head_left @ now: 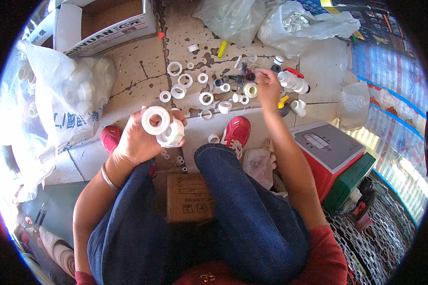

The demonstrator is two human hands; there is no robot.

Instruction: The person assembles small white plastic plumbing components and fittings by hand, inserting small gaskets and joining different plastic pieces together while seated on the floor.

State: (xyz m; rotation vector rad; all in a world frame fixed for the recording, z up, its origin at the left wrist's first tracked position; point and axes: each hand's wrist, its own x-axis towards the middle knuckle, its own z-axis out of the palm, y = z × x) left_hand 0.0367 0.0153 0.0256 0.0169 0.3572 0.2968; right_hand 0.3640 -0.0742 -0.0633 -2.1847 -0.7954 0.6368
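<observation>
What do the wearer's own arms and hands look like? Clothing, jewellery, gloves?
Both the left hand and right hand are ungloved, forearms uncovered. Dark red sleeves show at the lower edge. A thin, pale bangle circles the left wrist; none visible on the right.

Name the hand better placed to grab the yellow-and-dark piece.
Probably the right hand: it reaches down close to the yellow-and-dark piece. The left hand is farther off and occupied with white plastic fittings.
</observation>
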